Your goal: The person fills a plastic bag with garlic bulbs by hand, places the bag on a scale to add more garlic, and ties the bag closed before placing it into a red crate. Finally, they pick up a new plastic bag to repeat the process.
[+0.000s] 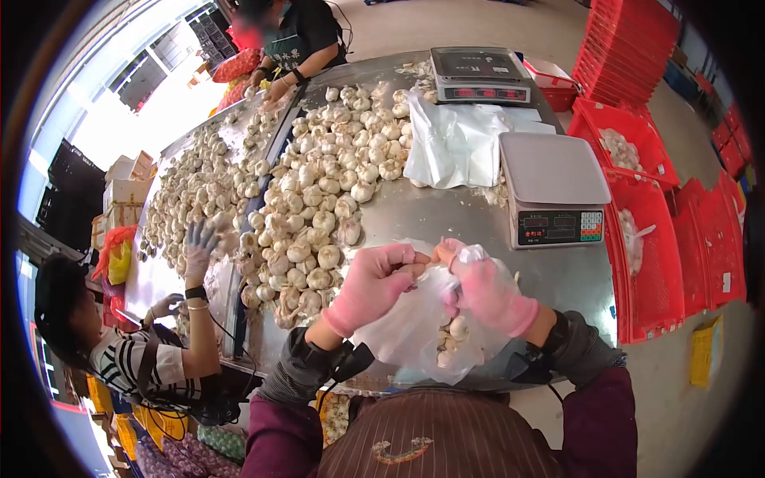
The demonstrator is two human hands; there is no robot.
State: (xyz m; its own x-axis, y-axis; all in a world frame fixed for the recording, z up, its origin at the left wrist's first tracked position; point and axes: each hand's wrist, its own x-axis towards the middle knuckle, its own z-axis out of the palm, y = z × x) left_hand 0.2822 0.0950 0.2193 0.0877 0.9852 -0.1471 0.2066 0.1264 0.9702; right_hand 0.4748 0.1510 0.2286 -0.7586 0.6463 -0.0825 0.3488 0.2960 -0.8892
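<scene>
Bag (414,319) of garlic pinched between both hands' fingertips (420,261).

Steel table (446,219) on a grey concrete floor (478,24) — stacked red crates (629,48), bright daylight at left.

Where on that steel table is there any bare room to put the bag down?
Bare steel table shows between the garlic heap and the near scale, just beyond the bag. Left of that, garlic covers everything; the stack of plastic bags fills the far middle.

A garlic heap (319,191) lies on the table (446,219), left of two scales (554,187).
</scene>
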